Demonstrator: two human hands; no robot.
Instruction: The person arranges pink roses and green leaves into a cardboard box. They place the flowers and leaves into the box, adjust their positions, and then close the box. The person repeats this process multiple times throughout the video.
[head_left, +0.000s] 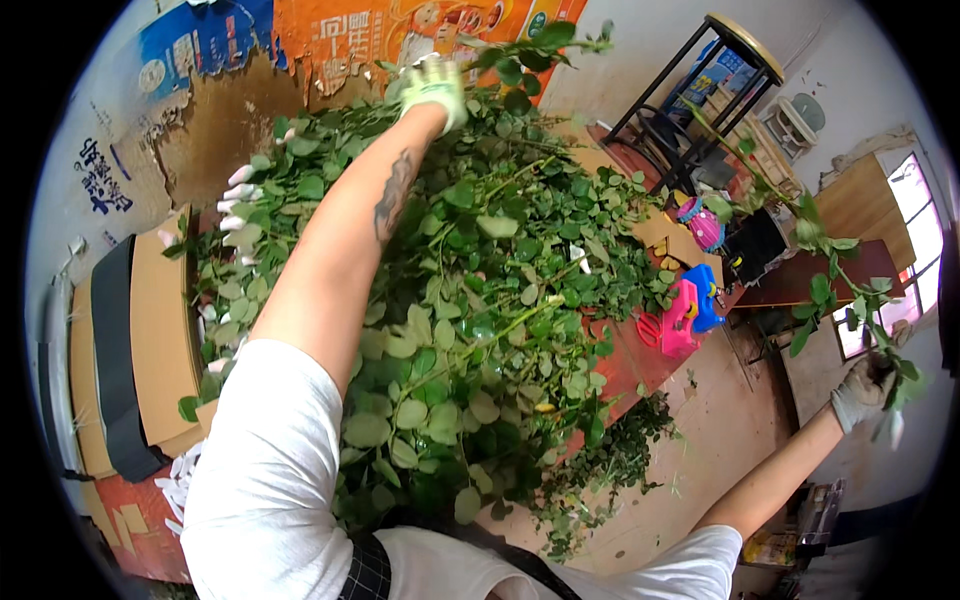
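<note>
Now gloved left hand (433, 88) grips leafy green stem (540, 45) above big heap of leafy rose stems (470, 300); gloved right hand (862, 388) clasps another long leafy stem (800, 215); most of heap left unsorted, imo.

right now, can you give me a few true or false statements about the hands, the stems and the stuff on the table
1. Both hands wear gloves. True: the left hand and the right hand are each in a light work glove.
2. The right hand is empty. False: it grips a long leafy stem that rises up and to the left.
3. The left hand reaches over the far end of the pile of leafy stems. True.
4. The pile lies on the floor. False: it covers a table.
5. The pink and blue tools sit at the left of the pile. False: they are at its right.
</note>
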